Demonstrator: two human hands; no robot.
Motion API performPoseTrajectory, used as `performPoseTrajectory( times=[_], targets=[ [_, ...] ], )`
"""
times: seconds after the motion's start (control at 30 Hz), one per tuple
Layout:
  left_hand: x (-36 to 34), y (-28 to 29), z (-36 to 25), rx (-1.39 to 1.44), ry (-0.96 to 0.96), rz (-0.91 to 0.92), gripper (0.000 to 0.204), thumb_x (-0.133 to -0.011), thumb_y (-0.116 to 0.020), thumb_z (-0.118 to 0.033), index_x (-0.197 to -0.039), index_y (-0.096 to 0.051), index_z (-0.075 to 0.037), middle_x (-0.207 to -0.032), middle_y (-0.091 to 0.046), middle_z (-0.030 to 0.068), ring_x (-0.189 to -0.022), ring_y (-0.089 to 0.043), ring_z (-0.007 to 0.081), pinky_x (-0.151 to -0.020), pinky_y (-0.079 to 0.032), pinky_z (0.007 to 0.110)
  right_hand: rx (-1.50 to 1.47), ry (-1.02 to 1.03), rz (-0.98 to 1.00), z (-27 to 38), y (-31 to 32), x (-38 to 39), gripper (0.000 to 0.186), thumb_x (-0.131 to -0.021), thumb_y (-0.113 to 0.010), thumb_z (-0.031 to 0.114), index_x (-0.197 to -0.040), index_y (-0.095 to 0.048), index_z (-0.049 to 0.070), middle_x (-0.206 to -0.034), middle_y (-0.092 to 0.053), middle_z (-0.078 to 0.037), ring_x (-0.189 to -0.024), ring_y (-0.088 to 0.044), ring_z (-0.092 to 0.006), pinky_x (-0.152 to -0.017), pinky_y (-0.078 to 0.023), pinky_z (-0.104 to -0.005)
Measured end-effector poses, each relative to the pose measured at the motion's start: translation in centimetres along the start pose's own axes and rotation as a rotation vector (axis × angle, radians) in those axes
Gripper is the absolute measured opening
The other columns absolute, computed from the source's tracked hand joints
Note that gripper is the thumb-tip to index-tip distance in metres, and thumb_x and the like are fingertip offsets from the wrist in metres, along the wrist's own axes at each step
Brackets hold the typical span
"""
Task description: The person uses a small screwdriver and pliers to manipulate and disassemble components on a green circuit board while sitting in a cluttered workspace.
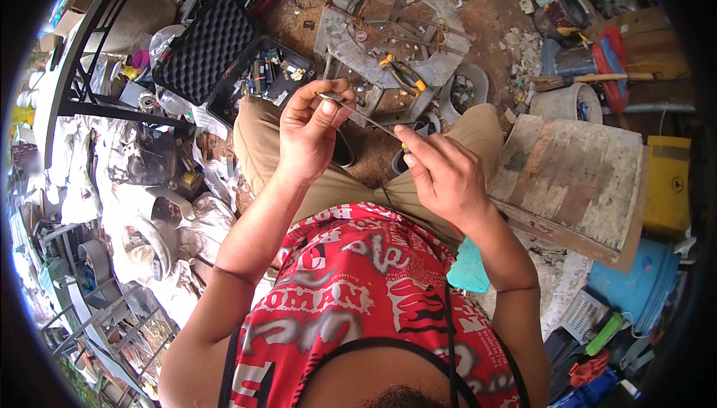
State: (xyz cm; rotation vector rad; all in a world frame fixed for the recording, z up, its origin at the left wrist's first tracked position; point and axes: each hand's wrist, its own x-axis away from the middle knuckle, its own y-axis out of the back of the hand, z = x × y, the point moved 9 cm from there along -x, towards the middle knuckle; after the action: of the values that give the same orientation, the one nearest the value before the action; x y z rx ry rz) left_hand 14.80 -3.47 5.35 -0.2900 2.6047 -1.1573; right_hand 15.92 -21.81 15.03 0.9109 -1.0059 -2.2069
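Between thumb and fingertips, my left hand [308, 131] pinches a small dark metal piece [329, 97] above my left knee. My right hand [447, 178] is closed on a thin screwdriver [373, 122]; a bit of yellow shows at its handle, which the fingers mostly cover. The slim shaft runs up and left, its tip meeting or lying very close to the small piece. Which of these it does, I cannot tell. Beyond my hands, pliers [403, 75] with orange and black handles lie on a worn octagonal stand [351, 53].
An open black case [200, 51] with foam lining holds small parts at the far left. Near the stand is a grey bucket [467, 88]. To the right sit a weathered board [565, 180], a yellow container [667, 184] and a blue tub [635, 281]. White sheeting [127, 217] and clutter fill the left.
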Motion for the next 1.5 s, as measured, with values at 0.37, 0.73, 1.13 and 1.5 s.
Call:
performPoseTrajectory(
  times=[0.37,0.73,1.13,1.5],
  targets=[
    [-0.3,-0.7,-1.2,-0.219,0.011,0.009,0.030,-0.095,-0.058,-0.005,-0.124,-0.054,0.001,-0.115,-0.060,0.0113,-0.110,-0.060,0.0249,-0.098,-0.049,0.038,0.181,0.029,0.050,0.9,0.1,-0.3,0.047,-0.080,-0.063,0.007,-0.126,-0.062,0.017,-0.074,-0.053,-0.006,-0.057,-0.058,-0.0256,-0.054,-0.050,-0.0379],
    [-0.2,-1.8,-1.5,-0.149,-0.001,-0.077,0.032,-0.092,-0.062,-0.002,-0.123,-0.056,0.001,-0.114,-0.063,0.0108,-0.107,-0.062,0.0231,-0.098,-0.049,0.037,0.080,0.054,0.066,0.6,2.2,-1.7,0.045,-0.083,-0.062,0.003,-0.127,-0.062,0.013,-0.070,-0.053,-0.009,-0.057,-0.053,-0.0249,-0.053,-0.046,-0.0367],
    [-0.5,-0.7,-1.0,-0.213,0.101,0.035,0.030,-0.093,-0.059,-0.003,-0.123,-0.057,-0.001,-0.118,-0.062,0.0142,-0.112,-0.060,0.0247,-0.101,-0.047,0.040,0.028,0.032,0.009,-0.2,0.1,-0.5,0.048,-0.081,-0.064,0.005,-0.128,-0.061,0.015,-0.072,-0.051,-0.006,-0.057,-0.055,-0.0249,-0.054,-0.048,-0.0375],
    [-0.8,-0.7,-1.2,-0.392,0.070,0.022,0.026,-0.091,-0.063,-0.004,-0.117,-0.060,0.001,-0.112,-0.063,0.0113,-0.105,-0.062,0.0213,-0.098,-0.049,0.036,0.063,-0.073,0.164,0.0,1.2,-1.6,0.045,-0.082,-0.063,0.009,-0.125,-0.063,0.020,-0.071,-0.055,-0.008,-0.058,-0.059,-0.0284,-0.055,-0.051,-0.0394]
  ],
)
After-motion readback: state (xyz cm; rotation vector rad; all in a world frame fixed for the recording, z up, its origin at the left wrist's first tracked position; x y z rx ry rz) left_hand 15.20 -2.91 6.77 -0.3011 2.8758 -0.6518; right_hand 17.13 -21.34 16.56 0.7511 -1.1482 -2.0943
